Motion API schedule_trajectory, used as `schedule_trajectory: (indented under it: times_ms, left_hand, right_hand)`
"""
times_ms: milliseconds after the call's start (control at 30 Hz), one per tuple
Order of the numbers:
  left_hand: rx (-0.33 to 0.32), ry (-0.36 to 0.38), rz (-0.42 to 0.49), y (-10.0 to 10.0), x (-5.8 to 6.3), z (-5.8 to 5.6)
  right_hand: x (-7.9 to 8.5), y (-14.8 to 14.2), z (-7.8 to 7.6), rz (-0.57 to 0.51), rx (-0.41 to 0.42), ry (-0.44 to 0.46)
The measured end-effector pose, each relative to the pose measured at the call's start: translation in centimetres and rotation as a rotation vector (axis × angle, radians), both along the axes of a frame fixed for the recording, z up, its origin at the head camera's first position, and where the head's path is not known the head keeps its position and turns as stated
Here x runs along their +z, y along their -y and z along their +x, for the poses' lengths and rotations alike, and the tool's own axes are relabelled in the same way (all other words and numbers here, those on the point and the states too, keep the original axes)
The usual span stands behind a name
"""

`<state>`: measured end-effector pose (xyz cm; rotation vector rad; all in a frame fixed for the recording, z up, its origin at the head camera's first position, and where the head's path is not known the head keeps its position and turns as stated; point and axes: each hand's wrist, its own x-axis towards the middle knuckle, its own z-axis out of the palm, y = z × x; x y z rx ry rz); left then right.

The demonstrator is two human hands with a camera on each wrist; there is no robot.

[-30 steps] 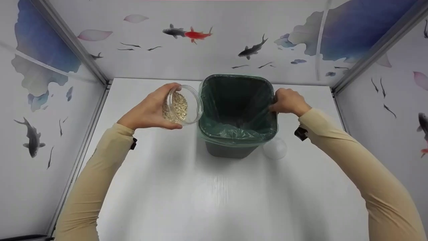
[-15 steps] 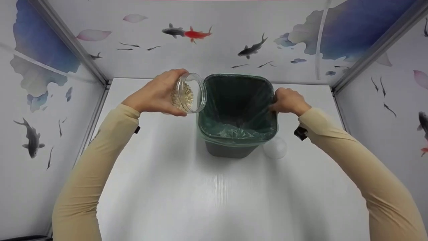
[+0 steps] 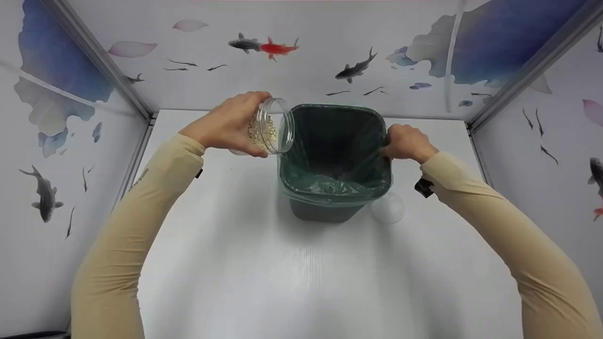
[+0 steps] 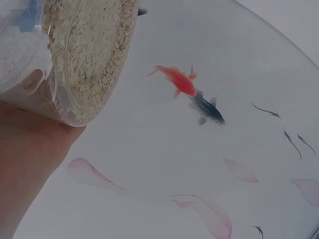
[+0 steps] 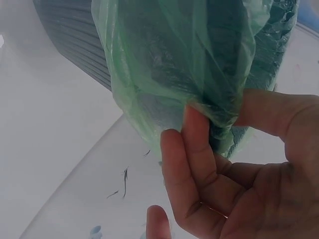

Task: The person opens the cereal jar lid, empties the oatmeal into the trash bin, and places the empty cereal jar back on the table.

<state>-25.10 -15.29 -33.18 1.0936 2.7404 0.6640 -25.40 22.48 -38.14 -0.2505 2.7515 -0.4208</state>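
Observation:
In the head view my left hand [image 3: 228,122] grips a clear jar [image 3: 286,127], tipped on its side with its mouth over the left rim of a grey trash bin [image 3: 325,214]. Pale flakes [image 3: 265,135], like oats, lie inside it; the left wrist view shows them against the jar's base [image 4: 94,55]. No flakes are seen falling. My right hand [image 3: 409,142] pinches the bin's right rim and its green bag [image 3: 330,186]. In the right wrist view the thumb and fingers [image 5: 197,134] hold the folded edge of that bag [image 5: 159,59].
A clear round lid [image 3: 387,208] lies on the white table [image 3: 301,282], just right of the bin's base. Panels [image 3: 301,80] printed with fish and petals stand at the back and both sides.
My left hand has moved up and to the right with the jar, tilting its mouth further toward the bin. The right hand has stayed at the rim.

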Motion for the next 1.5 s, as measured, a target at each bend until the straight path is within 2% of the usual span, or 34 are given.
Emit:
schedule_trajectory:
  times_ms: [233, 567, 733, 1067, 1500]
  left_hand:
    - [0.006, -0.031, -0.083, -0.8, 0.2, -0.7]
    - [0.003, -0.032, -0.093, -0.8, -0.8, -0.6]
    - [0.004, -0.048, -0.098, -0.7, -0.9, -0.6]
    - [0.004, -0.082, -0.135, -1.1, 0.2, -1.0]
    - [-0.007, -0.074, -0.268, -3.1, 2.6, -2.2]
  right_hand:
    - [-0.1, 0.0, 0.1, 0.014, -0.018, 0.007]
    - [-0.6, 0.3, 0.2, 0.017, -0.011, 0.031]
    - [-0.7, 0.5, 0.3, 0.026, -0.012, 0.023]
    - [-0.6, 0.5, 0.5, 0.034, -0.012, 0.026]
    - [0.0, 0.2, 0.0, 0.038, -0.025, 0.013]
